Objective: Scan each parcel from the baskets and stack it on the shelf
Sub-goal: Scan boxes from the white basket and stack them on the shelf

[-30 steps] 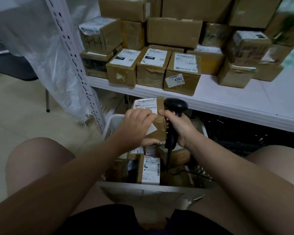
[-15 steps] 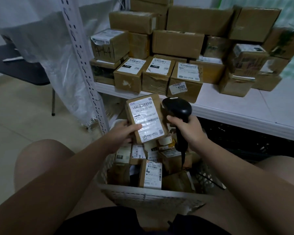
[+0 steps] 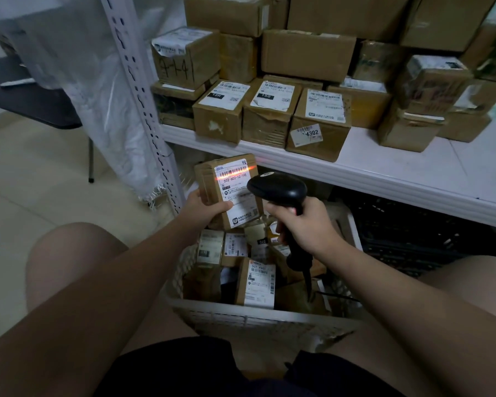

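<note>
Parcel (image 3: 232, 190) now lifted higher, scanner (image 3: 281, 193) beam across its barcode — left hand (image 3: 209, 209) grips parcel, right hand (image 3: 307, 227) clenches scanner handle, above basket (image 3: 258, 318).

Left hand (image 3: 205, 207) holds parcel (image 3: 229, 190); right hand (image 3: 307, 227) aims scanner (image 3: 278, 189).

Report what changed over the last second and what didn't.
The left hand shifted from lying over the parcel to gripping its side, lifting it above the white basket with the label facing up. The scanner in the right hand now throws a red line across the barcode. Unchanged: right hand grips the scanner, the other parcels lie in the basket, the boxes sit stacked on the shelf.
</note>
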Tool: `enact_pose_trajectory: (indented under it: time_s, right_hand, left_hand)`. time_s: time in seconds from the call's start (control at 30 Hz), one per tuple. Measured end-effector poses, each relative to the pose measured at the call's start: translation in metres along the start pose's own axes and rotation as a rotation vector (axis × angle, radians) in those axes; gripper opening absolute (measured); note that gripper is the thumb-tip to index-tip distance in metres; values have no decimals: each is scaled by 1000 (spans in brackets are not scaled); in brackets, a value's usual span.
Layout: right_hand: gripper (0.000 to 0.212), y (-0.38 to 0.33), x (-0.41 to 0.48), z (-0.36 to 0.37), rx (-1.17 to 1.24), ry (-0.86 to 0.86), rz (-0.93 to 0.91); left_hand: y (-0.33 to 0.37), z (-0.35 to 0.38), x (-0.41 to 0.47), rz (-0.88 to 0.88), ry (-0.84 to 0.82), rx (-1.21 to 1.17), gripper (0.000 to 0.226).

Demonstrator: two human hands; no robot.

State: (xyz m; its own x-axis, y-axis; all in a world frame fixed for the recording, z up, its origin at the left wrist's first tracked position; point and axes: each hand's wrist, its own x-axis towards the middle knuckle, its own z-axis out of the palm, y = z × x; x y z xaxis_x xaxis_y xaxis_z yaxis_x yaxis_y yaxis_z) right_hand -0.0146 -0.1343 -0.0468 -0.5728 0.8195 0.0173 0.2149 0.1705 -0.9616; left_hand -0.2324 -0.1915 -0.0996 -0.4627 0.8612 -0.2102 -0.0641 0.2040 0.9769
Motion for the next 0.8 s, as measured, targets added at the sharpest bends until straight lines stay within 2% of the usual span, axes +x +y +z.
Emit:
enact_pose_trajectory:
  time_s: [0.1, 0.27, 0.53, 0.67, 0.8]
  right_hand:
    - [13, 1, 0, -1, 14, -4, 5]
    - [11, 2, -1, -2, 5, -24, 9]
    - [9, 2, -2, 0, -7, -62, 1]
    - [8, 3, -3, 0, 16, -69, 9]
    - [11, 3, -3, 0, 34, -73, 13]
  left_hand:
    - [-2, -1, 2, 2, -2, 11, 42]
    - [-6, -3, 4, -6, 12, 22, 46]
    - [-6, -2, 5, -8, 11, 15, 34]
    - [-9, -3, 8, -14, 69, 6, 31]
    - [-12, -6, 10, -16, 114, 40, 44]
